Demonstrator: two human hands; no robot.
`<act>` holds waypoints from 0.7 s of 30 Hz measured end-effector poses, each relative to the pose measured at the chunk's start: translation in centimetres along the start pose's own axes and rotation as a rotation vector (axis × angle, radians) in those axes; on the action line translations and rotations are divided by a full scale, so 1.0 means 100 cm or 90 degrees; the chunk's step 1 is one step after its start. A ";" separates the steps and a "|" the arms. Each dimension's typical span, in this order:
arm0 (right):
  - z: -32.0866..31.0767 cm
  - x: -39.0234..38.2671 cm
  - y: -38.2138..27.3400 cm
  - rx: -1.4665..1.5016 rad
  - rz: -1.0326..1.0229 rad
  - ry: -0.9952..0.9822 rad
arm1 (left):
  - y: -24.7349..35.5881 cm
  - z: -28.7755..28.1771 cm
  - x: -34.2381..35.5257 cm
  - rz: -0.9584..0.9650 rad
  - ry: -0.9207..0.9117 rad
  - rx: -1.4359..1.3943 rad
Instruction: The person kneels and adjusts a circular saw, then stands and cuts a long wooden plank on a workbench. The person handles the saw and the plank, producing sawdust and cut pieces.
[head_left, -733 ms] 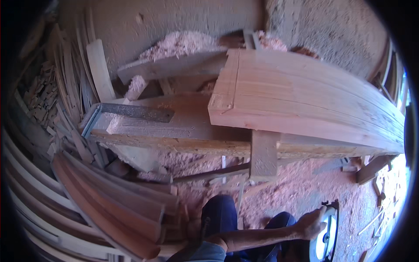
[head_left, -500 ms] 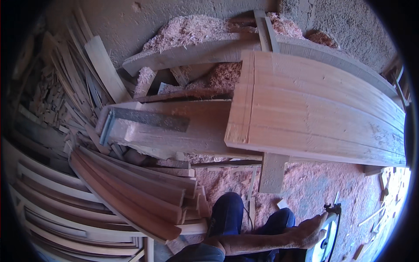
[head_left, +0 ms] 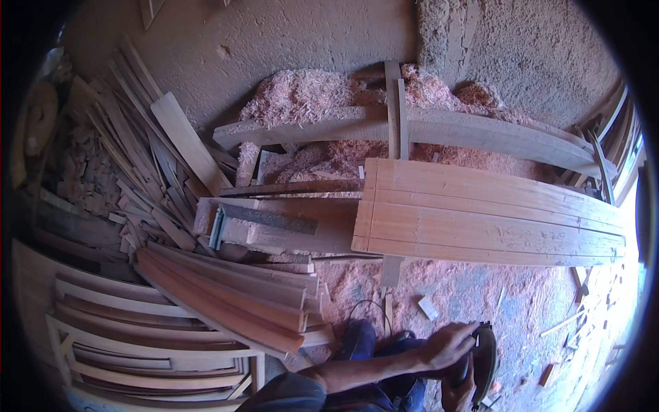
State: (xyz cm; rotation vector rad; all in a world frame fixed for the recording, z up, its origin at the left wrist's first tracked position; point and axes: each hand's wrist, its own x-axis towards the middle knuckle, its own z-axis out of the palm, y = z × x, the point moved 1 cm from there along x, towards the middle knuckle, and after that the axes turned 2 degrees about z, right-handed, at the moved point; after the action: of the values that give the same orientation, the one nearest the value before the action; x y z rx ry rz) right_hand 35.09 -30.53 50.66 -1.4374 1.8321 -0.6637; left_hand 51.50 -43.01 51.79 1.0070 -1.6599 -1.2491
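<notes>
Low at the right, a dark circular saw (head_left: 486, 357) is held edge-on above the floor, beside my knees. My left hand (head_left: 449, 345) reaches across with its fingers closed at the saw's upper edge. Below it, my right hand (head_left: 461, 395) is wrapped round the saw's body, partly hidden. In front of me a wide wooden board (head_left: 494, 220) with lines running along its length lies across supports. To its left, a carpenter's square (head_left: 268, 220) rests on a narrower bench plank (head_left: 329, 230).
Curved reddish mouldings (head_left: 220, 295) lie at the left, above stacked wooden frames (head_left: 151, 353). Offcuts (head_left: 103, 165) are heaped at the far left. Wood shavings (head_left: 295, 96) pile against the wall (head_left: 329, 34). A small wood block (head_left: 428, 307) lies on the sawdust-covered floor (head_left: 467, 295).
The view has tilted up, so the board sits lower. The saw has turned edge-on and moved left with my left hand on it. My right hand has come into view on the saw.
</notes>
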 end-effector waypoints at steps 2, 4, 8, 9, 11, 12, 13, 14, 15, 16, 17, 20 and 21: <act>-0.021 -0.024 0.018 0.225 0.137 -0.022 | 0.003 -0.031 -0.024 -0.047 0.072 -0.038; -0.051 -0.042 -0.014 0.293 0.134 0.017 | -0.024 -0.053 -0.067 -0.156 0.162 -0.002; -0.117 -0.048 -0.144 0.205 0.077 0.051 | 0.018 -0.121 -0.118 -0.311 0.202 0.166; -0.128 -0.050 -0.146 0.208 0.082 0.034 | 0.027 -0.126 -0.123 -0.309 0.188 0.158; -0.143 -0.046 -0.154 0.231 0.086 -0.010 | 0.042 -0.132 -0.135 -0.309 0.174 0.143; -0.146 -0.039 -0.163 0.263 0.083 -0.033 | 0.050 -0.132 -0.135 -0.315 0.177 0.115; -0.144 -0.028 -0.176 0.319 0.079 -0.059 | 0.062 -0.131 -0.135 -0.322 0.179 0.087; -0.140 -0.018 -0.189 0.375 0.078 -0.086 | 0.072 -0.132 -0.131 -0.326 0.178 0.057; -0.133 -0.008 -0.202 0.435 0.078 -0.120 | 0.084 -0.137 -0.125 -0.378 0.175 0.025; -0.126 -0.001 -0.213 0.490 0.081 -0.152 | 0.098 -0.145 -0.116 -0.367 0.194 0.011; -0.117 0.006 -0.223 0.543 0.085 -0.188 | 0.111 -0.157 -0.108 -0.356 0.216 -0.005; -0.083 0.022 -0.254 0.673 0.116 -0.300 | 0.147 -0.182 -0.110 -0.312 0.309 -0.145; -0.071 0.023 -0.262 0.705 0.128 -0.332 | 0.152 -0.185 -0.121 -0.260 0.336 -0.205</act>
State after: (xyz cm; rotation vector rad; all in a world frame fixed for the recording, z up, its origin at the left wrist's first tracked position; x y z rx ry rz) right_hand 45.10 -39.48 74.33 -0.5748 0.8873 -0.8826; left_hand 71.04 -34.96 68.25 1.3656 -0.8452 -1.3055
